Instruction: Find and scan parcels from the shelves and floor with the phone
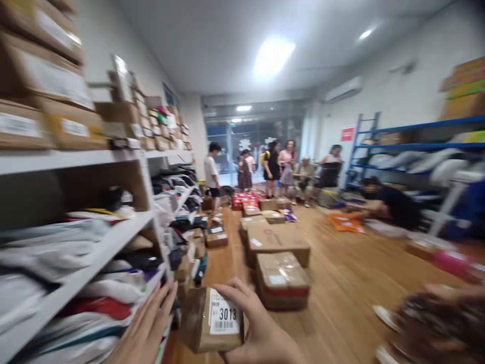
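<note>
**Small brown box [195,326] gripped on its right side, label turned to the wearer**

In the head view, the step in hand appears to be holding and reading one box beside the white rack [68,161]. Its label [226,312] faces the wearer, with the number 3013 legible above a barcode. The next move, as I judge it, calls for the right grip to stay firm and for enough clearance past the rack, since the box sits low in front of the wearer, close to the rack's right side.

The right hand [263,326] has its fingers bent around the box: one reaches over the top edge by the label, and part of the hand goes beneath the lower edge. The grip is closed to the width of the box. The left hand [142,328] is open, fingers stretched forward and nearly straight, gripping nothing that shows. It lies just left of the box and in front of the rack; blur leaves it unclear whether it touches either.

Soft packages, among them a red package [98,307], fill the rack behind the left hand. Beyond the right hand, a taped carton [278,290] stands on the wooden floor [341,293], apart from the held box.
</note>
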`<state>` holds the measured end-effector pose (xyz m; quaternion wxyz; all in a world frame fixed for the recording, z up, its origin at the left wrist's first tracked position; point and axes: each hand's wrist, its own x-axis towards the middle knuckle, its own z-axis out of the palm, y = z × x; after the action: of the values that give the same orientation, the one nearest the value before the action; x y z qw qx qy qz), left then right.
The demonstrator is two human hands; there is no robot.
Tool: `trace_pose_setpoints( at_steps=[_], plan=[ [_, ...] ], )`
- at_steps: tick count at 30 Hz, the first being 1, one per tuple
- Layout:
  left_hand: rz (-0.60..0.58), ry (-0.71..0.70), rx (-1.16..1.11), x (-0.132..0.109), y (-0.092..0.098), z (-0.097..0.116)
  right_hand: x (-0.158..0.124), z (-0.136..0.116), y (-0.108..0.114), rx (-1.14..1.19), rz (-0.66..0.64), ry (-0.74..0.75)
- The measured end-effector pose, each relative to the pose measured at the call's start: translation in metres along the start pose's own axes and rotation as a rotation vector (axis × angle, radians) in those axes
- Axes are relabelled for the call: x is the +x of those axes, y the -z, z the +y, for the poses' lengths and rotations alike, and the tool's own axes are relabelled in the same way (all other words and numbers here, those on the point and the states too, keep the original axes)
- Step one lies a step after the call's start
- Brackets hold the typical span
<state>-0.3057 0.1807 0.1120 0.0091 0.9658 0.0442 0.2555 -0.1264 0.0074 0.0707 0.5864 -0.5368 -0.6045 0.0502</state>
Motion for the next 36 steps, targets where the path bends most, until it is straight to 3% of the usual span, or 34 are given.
trace_pose_setpoints(
  at_steps=[2, 3, 6, 11, 15, 19, 22, 24, 25, 28, 30, 32, 36],
  plan=[
    [0.003, -0.087, -0.248, 0.043, -0.084, 0.025, -0.031, 0.014, 0.06, -0.102, -0.002, -0.064],
    [-0.057, -0.101, -0.373, 0.068, -0.122, 0.043, -0.046, 0.02, 0.091, -0.162, 0.015, -0.085],
    [-0.108, -0.096, -0.68, 0.152, -0.216, 0.115, -0.087, 0.041, 0.186, -0.317, 0.111, -0.193],
    [-0.143, -0.145, -1.045, 0.289, -0.325, 0.248, -0.134, 0.084, 0.342, -0.415, 0.234, -0.361],
    [-0.229, -0.184, -1.169, 0.388, -0.389, 0.32, -0.148, 0.123, 0.455, -0.464, 0.262, -0.432],
    [-0.325, -0.231, -1.156, 0.484, -0.454, 0.368, -0.152, 0.176, 0.556, -0.485, 0.294, -0.482],
    [-0.304, -0.288, -1.127, 0.56, -0.514, 0.394, -0.155, 0.233, 0.631, -0.513, 0.304, -0.487],
    [-0.18, -0.348, -1.107, 0.614, -0.559, 0.407, -0.155, 0.279, 0.68, -0.482, 0.373, -0.5],
    [-0.081, -0.387, -1.095, 0.642, -0.582, 0.413, -0.153, 0.303, 0.705, -0.425, 0.471, -0.516],
    [0.215, -0.573, -1.041, 0.732, -0.646, 0.43, -0.142, 0.369, 0.778, -0.047, 0.848, -0.638],
    [0.332, -0.694, -1.031, 0.793, -0.683, 0.444, -0.128, 0.402, 0.826, 0.233, 0.95, -0.678],
    [0.289, -0.747, -1.036, 0.853, -0.715, 0.462, -0.114, 0.426, 0.875, 0.359, 0.951, -0.644],
    [0.013, -0.761, -1.021, 0.966, -0.773, 0.513, -0.103, 0.469, 0.977, 0.347, 1.058, -0.55]
  ],
)
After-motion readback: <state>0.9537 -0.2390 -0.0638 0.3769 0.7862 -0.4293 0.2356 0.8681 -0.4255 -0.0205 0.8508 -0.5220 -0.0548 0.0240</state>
